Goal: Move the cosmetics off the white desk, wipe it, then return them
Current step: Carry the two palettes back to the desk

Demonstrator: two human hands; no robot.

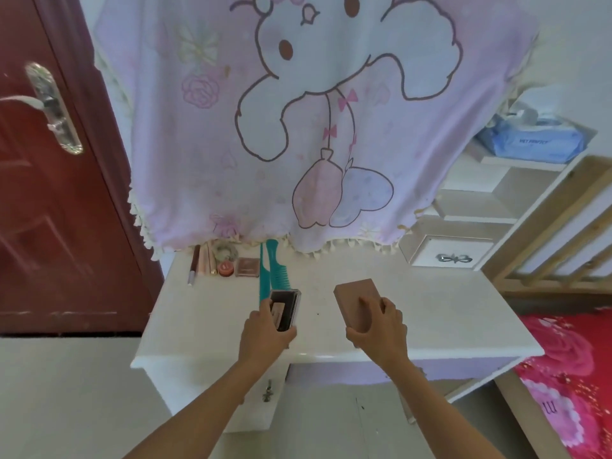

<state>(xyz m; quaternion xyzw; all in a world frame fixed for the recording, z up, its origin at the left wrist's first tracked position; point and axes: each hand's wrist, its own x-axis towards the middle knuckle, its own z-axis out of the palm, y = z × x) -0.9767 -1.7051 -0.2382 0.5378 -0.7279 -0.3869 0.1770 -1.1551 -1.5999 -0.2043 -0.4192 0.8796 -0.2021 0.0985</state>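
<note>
Grips look firm, left hand (265,329) round the dark case (285,308), right hand (377,329) round the pink box (356,301), so I lift both level off the surface (430,309).

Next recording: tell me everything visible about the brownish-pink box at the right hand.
The brownish-pink box is a flat, plain rectangular case, matte, with no visible print, and looks closed. It sits angled over the middle of the white desk, far end pointing away and leftward. The right hand grips its near end, fingers curled over the top. Whether it rests on the desk is unclear.
</note>
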